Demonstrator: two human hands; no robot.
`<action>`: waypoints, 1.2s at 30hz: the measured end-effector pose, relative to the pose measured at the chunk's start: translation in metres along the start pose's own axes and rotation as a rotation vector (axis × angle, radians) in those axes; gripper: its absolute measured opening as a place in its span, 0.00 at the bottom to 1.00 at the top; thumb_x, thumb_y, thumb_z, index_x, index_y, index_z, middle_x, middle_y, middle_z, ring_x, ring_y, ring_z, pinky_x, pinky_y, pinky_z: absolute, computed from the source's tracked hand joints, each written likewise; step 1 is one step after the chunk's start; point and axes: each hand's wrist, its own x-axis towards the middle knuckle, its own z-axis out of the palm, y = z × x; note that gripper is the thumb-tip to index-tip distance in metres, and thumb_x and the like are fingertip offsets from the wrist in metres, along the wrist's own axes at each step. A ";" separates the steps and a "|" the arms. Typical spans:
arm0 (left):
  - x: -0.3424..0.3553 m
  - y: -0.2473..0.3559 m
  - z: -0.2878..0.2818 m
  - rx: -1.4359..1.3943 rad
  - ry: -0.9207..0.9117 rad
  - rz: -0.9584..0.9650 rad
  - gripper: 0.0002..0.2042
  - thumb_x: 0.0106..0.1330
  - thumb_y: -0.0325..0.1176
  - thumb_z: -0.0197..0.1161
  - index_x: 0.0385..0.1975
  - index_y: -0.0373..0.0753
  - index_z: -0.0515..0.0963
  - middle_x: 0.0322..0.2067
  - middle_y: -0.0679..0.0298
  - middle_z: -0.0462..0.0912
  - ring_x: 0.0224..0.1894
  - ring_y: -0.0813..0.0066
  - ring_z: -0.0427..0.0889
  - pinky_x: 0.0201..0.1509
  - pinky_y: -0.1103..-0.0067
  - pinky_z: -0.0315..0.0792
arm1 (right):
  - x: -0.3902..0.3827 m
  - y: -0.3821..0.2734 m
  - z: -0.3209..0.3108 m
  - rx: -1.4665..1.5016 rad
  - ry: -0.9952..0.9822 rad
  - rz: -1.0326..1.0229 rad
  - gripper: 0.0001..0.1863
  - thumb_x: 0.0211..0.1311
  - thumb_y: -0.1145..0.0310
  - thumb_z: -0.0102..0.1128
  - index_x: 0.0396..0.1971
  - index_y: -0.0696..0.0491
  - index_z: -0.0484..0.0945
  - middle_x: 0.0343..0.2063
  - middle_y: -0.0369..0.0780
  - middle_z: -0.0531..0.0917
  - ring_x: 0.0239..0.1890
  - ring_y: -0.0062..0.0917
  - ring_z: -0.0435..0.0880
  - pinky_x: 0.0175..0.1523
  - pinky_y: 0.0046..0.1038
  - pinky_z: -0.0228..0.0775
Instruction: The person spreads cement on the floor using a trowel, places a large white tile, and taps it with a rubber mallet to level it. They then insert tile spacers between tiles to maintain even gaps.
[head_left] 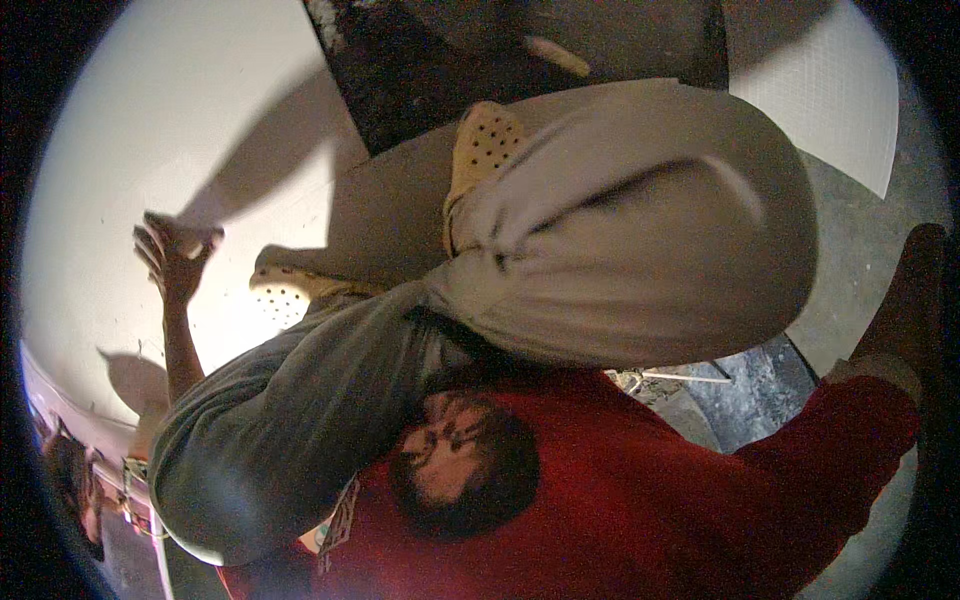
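My left hand [178, 255] is over a brightly lit white surface [100, 170], its fingers spread apart. A small pale patch shows beside the thumb; I cannot tell if it is an object or the lit surface. The hand's long shadow stretches up and to the right. My right arm [900, 300] runs up along the right rim, bare below a red sleeve, and its hand is not visible. Between my arms are my bent knees in grey trousers [640, 240]. Two tan clogs with holes show, one [485, 145] in the middle and one [285, 295] by the white surface.
A dark panel [420, 90] lies ahead, with a pale, short, stick-like piece [558, 56] on it. A white gridded sheet [830, 100] is at the far right, above grey floor [850, 250]. Behind my knee lies a dark mottled board [765, 400] with a thin white stick [690, 377].
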 end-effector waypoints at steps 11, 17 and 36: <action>-0.032 0.015 0.007 -0.078 -0.144 -0.056 0.76 0.40 0.81 0.70 0.79 0.47 0.27 0.76 0.33 0.23 0.77 0.24 0.22 0.67 0.23 0.40 | -0.033 -0.027 -0.004 0.192 0.089 0.009 0.29 0.70 0.51 0.60 0.63 0.55 0.72 0.60 0.49 0.75 0.54 0.42 0.78 0.55 0.40 0.70; -0.037 0.038 -0.011 -0.190 0.020 0.109 0.70 0.45 0.78 0.70 0.80 0.47 0.35 0.77 0.35 0.28 0.79 0.32 0.27 0.73 0.31 0.42 | -0.036 -0.025 -0.015 0.238 0.030 -0.066 0.30 0.70 0.50 0.61 0.63 0.54 0.72 0.60 0.48 0.75 0.53 0.41 0.79 0.54 0.39 0.71; -0.039 0.074 0.021 -0.168 0.213 -0.325 0.50 0.56 0.57 0.77 0.77 0.71 0.52 0.80 0.58 0.42 0.81 0.47 0.39 0.77 0.33 0.43 | 0.139 -0.024 -0.111 -0.080 -0.418 -0.694 0.33 0.68 0.47 0.62 0.66 0.52 0.70 0.59 0.47 0.76 0.51 0.38 0.81 0.48 0.33 0.75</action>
